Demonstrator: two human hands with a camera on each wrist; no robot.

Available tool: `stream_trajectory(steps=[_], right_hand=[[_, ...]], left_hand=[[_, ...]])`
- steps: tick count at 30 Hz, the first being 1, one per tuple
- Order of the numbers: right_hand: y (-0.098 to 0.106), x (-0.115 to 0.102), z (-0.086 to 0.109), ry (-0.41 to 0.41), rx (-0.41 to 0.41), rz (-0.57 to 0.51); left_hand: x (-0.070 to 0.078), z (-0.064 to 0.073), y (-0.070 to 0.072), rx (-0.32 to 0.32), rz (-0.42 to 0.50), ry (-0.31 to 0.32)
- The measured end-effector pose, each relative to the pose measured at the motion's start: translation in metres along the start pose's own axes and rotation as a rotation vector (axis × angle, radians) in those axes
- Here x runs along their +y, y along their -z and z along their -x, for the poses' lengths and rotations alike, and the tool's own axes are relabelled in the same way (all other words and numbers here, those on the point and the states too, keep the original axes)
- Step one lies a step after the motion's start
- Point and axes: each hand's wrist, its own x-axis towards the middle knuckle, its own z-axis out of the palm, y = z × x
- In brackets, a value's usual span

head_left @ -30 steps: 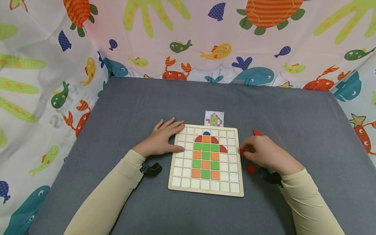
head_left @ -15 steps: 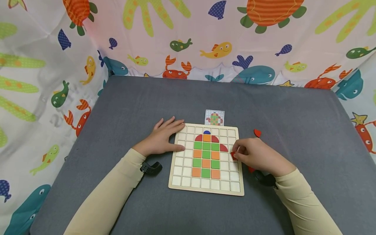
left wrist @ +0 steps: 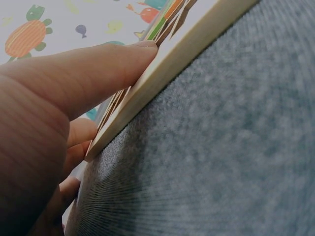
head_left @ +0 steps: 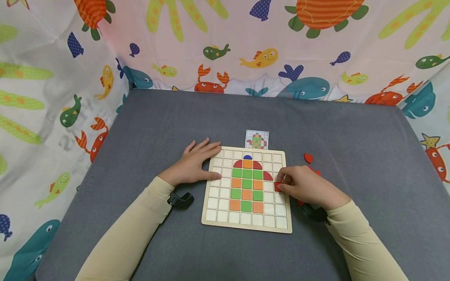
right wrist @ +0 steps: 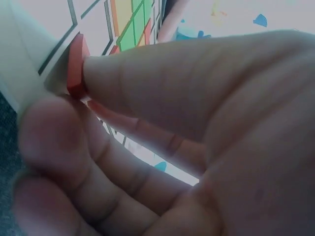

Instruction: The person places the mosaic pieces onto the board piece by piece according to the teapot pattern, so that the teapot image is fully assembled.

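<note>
A light wooden grid board (head_left: 246, 228) lies on the grey cloth. Orange and green square tiles fill its middle columns, with dark red quarter-round tiles and a blue half-round tile (head_left: 247, 157) near the top. My left hand (head_left: 190, 166) rests on the board's left edge, fingers spread, the thumb (left wrist: 113, 64) lying over the rim. At the right side of the board, my right hand (head_left: 304, 185) pinches a red tile (head_left: 277, 187) between thumb and finger. In the right wrist view that red tile (right wrist: 76, 66) stands tilted over a grid cell.
A small printed pattern card (head_left: 258, 134) lies against the board's far edge. Loose red tiles (head_left: 308, 157) lie right of the board, some partly hidden by my right hand. A sea-animal curtain (head_left: 239, 58) borders the table at the back and sides.
My right hand has moved left from the loose tiles onto the board's right side, carrying the red tile. My left hand has stayed in place.
</note>
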Motion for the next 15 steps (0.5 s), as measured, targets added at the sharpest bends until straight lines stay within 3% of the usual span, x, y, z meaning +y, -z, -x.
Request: stream_trajectory(steps=[7, 15], right_hand=[[0.0001, -0.0023, -0.0018, 0.011, 0.007, 0.008], [0.0081, 0.0004, 0.0074, -0.029, 0.010, 0.010]], left_hand=[[0.0001, 0.0017, 0.0011, -0.001, -0.003, 0.007], [-0.0021, 0.0012, 0.0004, -0.006, -0.001, 0.002]])
